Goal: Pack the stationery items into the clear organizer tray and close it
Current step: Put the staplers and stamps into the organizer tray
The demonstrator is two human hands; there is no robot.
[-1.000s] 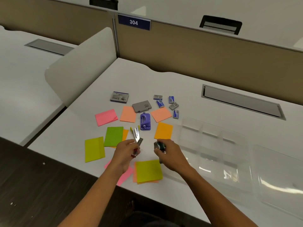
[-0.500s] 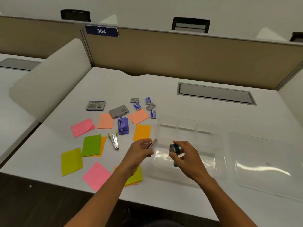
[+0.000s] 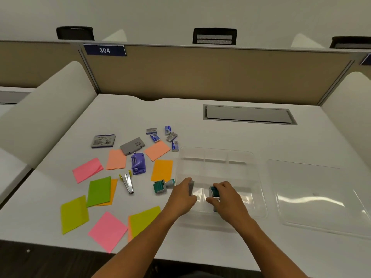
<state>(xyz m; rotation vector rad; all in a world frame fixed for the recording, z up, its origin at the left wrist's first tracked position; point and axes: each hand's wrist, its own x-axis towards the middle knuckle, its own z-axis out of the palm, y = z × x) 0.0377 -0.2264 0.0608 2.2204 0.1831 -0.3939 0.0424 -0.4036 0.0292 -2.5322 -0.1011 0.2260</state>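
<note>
Head view over a white table (image 3: 200, 121): the person's left hand (image 3: 181, 198) grips a small grey item (image 3: 191, 187) just inside the left rim of the clear organizer tray (image 3: 259, 177). The right hand (image 3: 227, 197) curls its fingers round a teal-and-white block (image 3: 214, 192) over the tray's near row of compartments. Whether either piece touches the tray floor cannot be told. The tray lies open near the table's front edge, right of centre, with its clear lid (image 3: 321, 197) flat beside it toward the right edge. Just left of the tray rests a teal stamp (image 3: 160, 186). Farther left lie a silver stapler (image 3: 127, 183) and a purple punch (image 3: 138, 163). Two grey boxes (image 3: 133, 145) and a cluster of small staple boxes (image 3: 162, 135) sit toward the back edge. Coloured sticky notes (image 3: 108, 229) spread across the table's left half, down to the front edge
</note>
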